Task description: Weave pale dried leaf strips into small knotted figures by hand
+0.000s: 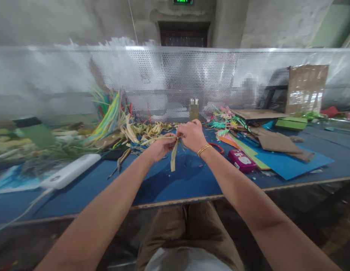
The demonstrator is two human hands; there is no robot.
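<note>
Our left hand [163, 147] and right hand [190, 135] both pinch a pale dried husk strip [173, 160] above the counter [169, 188], set back from the middle of its visible front edge. It looks brittle, so too hard a pull could split it; a slackened pinch could drop it. Loose husks [149, 131] toward the back edge could snag it.

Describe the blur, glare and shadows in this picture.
Head view, left: smeared blur over the green box with a dark top; head view, back: bright glare on the perforated silver metal panel; head view, centre: soft shadow on the flat blue tabletop below the bare left hand and bare right hand, both clearer than the box.
</note>
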